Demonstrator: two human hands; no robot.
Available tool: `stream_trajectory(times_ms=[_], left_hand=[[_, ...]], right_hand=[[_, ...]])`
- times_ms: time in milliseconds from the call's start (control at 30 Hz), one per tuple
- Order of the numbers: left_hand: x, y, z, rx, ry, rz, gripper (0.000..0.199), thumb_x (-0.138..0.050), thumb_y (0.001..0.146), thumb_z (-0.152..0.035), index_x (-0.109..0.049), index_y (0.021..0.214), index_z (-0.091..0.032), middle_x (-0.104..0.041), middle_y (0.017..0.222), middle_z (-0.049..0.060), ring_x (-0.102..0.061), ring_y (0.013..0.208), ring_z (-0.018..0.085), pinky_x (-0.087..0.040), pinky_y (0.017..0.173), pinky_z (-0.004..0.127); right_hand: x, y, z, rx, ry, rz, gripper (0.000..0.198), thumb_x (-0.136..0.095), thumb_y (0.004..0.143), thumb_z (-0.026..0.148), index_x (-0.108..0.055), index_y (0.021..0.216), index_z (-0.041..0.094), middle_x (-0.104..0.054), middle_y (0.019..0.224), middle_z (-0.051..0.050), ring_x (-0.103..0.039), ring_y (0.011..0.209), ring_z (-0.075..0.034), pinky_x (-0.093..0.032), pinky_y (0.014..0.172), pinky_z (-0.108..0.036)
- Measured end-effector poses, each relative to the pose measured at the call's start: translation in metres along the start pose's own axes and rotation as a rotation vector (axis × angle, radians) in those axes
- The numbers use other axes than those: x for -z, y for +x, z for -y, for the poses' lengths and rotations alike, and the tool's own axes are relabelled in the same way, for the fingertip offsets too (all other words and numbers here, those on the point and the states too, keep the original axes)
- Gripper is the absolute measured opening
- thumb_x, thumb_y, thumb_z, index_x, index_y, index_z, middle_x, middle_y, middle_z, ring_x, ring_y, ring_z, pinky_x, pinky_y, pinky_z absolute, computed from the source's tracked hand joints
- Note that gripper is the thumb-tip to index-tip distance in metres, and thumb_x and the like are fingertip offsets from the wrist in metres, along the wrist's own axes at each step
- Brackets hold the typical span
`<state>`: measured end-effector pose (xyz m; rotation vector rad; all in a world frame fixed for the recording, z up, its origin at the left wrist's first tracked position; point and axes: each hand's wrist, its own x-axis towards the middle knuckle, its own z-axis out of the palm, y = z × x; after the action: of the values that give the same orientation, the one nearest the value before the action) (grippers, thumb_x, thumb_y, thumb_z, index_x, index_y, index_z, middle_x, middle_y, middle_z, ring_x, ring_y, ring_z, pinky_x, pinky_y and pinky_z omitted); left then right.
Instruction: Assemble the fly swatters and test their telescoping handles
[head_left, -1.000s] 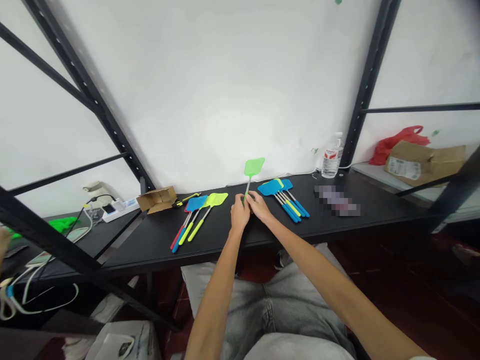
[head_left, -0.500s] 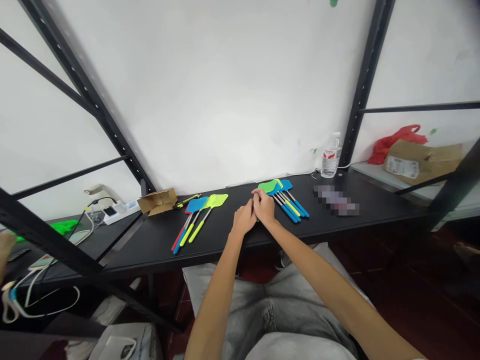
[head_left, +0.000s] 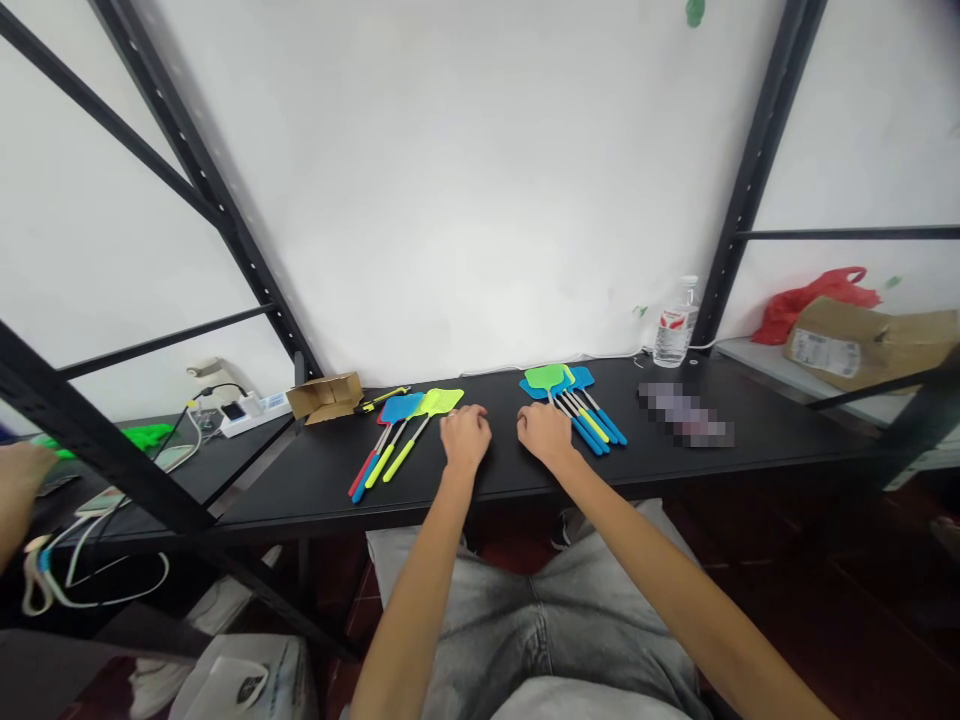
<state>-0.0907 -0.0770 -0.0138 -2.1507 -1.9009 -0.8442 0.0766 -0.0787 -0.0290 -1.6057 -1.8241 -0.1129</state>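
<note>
My left hand (head_left: 465,436) rests on the black desk with its fingers curled in, and no object shows in it. My right hand (head_left: 545,432) is closed over the lower shaft of a green fly swatter (head_left: 545,377); the handle is hidden beneath the hand. The green head lies over several blue and yellow fly swatters (head_left: 598,420), their handles slanting to the right. To the left of my left hand lies another group of fly swatters (head_left: 439,402), with yellow, blue and red parts and handles slanting toward me.
An open cardboard box (head_left: 325,399) and a yellow cutter (head_left: 386,398) are at the back left. A water bottle (head_left: 675,325) stands at the back right near a blurred patch (head_left: 685,413). Black shelf posts (head_left: 765,150) frame the desk. Another person's hand (head_left: 22,490) shows at the far left.
My hands were together at the right-hand group; now they are apart. The left hand has moved left and the right hand slightly right. The view has shifted a little.
</note>
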Motion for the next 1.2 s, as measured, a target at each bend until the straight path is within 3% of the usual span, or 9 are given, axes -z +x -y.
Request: stream_trajectory(times_ms=[100, 167, 300, 500, 633, 733, 900, 1033, 1200], left_hand=[[0.008, -0.001, 0.034, 0.217, 0.208, -0.144, 0.031, -0.049, 0.087, -0.020, -0.069, 0.109, -0.016, -0.066, 0.114, 0.015, -0.055, 0.113, 0.032, -0.037, 0.095, 0.046], [0.012, -0.003, 0.054, 0.319, 0.280, -0.162, 0.030, -0.049, 0.088, -0.025, -0.069, 0.107, -0.013, -0.065, 0.113, 0.018, -0.056, 0.111, 0.035, -0.037, 0.092, 0.049], [0.016, -0.004, 0.071, 0.307, 0.311, -0.089, 0.029, -0.045, 0.092, -0.026, -0.070, 0.098, -0.013, -0.066, 0.106, 0.017, -0.059, 0.105, 0.034, -0.039, 0.089, 0.046], [0.020, -0.006, 0.054, 0.066, 0.176, -0.065, 0.026, -0.042, 0.098, -0.029, -0.064, 0.107, -0.020, -0.066, 0.109, 0.011, -0.064, 0.096, 0.024, -0.043, 0.074, 0.031], [0.017, -0.012, 0.025, -0.139, 0.038, -0.085, 0.030, -0.036, 0.102, -0.036, -0.059, 0.116, -0.023, -0.067, 0.113, 0.008, -0.066, 0.093, 0.020, -0.043, 0.072, 0.028], [0.011, -0.015, 0.002, -0.257, -0.035, -0.113, 0.035, -0.034, 0.103, -0.039, -0.057, 0.124, -0.024, -0.068, 0.115, 0.008, -0.065, 0.099, 0.019, -0.043, 0.076, 0.027], [0.006, -0.012, -0.013, -0.272, -0.047, -0.065, 0.039, -0.037, 0.102, -0.044, -0.057, 0.132, -0.030, -0.069, 0.112, 0.006, -0.067, 0.095, 0.020, -0.043, 0.071, 0.026], [0.007, -0.011, -0.010, -0.238, -0.050, -0.033, 0.042, -0.033, 0.102, -0.047, -0.059, 0.132, -0.034, -0.071, 0.106, 0.005, -0.067, 0.092, 0.019, -0.042, 0.068, 0.026], [0.007, -0.011, -0.007, -0.233, -0.066, -0.006, 0.041, -0.035, 0.102, -0.047, -0.062, 0.130, -0.035, -0.072, 0.104, 0.005, -0.067, 0.092, 0.019, -0.042, 0.070, 0.025]], right_hand=[[0.007, -0.002, -0.002, -0.073, -0.132, 0.003, 0.023, -0.052, 0.089, 0.021, -0.074, 0.088, 0.017, -0.069, 0.094, -0.013, -0.059, 0.096, -0.027, -0.038, 0.084, -0.037], [0.009, -0.002, 0.001, -0.069, -0.168, 0.036, 0.024, -0.051, 0.090, 0.022, -0.074, 0.091, 0.017, -0.069, 0.096, -0.013, -0.057, 0.101, -0.028, -0.037, 0.087, -0.038], [0.008, -0.003, 0.013, 0.036, -0.125, 0.086, 0.026, -0.047, 0.093, 0.021, -0.073, 0.097, 0.020, -0.069, 0.102, -0.013, -0.056, 0.103, -0.026, -0.039, 0.086, -0.035], [0.004, -0.004, 0.014, 0.134, 0.155, 0.088, 0.027, -0.047, 0.094, 0.023, -0.072, 0.101, 0.023, -0.072, 0.104, -0.007, -0.061, 0.098, -0.022, -0.044, 0.077, -0.028], [-0.006, 0.005, 0.007, 0.119, 0.585, 0.135, 0.029, -0.050, 0.095, 0.039, -0.072, 0.102, 0.022, -0.074, 0.094, -0.006, -0.066, 0.082, -0.019, -0.047, 0.075, -0.028], [-0.016, 0.014, 0.005, 0.029, 0.967, 0.230, 0.040, -0.050, 0.093, 0.054, -0.070, 0.091, 0.020, -0.070, 0.078, -0.004, -0.060, 0.060, -0.014, -0.044, 0.057, -0.025], [-0.025, 0.021, 0.006, -0.182, 1.299, 0.166, 0.045, -0.063, 0.081, 0.063, -0.067, 0.080, 0.018, -0.060, 0.067, -0.001, -0.052, 0.055, -0.011, -0.032, 0.044, -0.021], [-0.023, 0.020, 0.005, -0.248, 1.343, 0.145, 0.046, -0.069, 0.075, 0.062, -0.071, 0.087, 0.018, -0.061, 0.072, -0.002, -0.051, 0.057, -0.010, -0.032, 0.043, -0.021], [-0.018, 0.018, 0.006, -0.299, 1.402, 0.124, 0.043, -0.072, 0.071, 0.060, -0.070, 0.080, 0.017, -0.058, 0.071, -0.001, -0.049, 0.057, -0.010, -0.033, 0.045, -0.021]])
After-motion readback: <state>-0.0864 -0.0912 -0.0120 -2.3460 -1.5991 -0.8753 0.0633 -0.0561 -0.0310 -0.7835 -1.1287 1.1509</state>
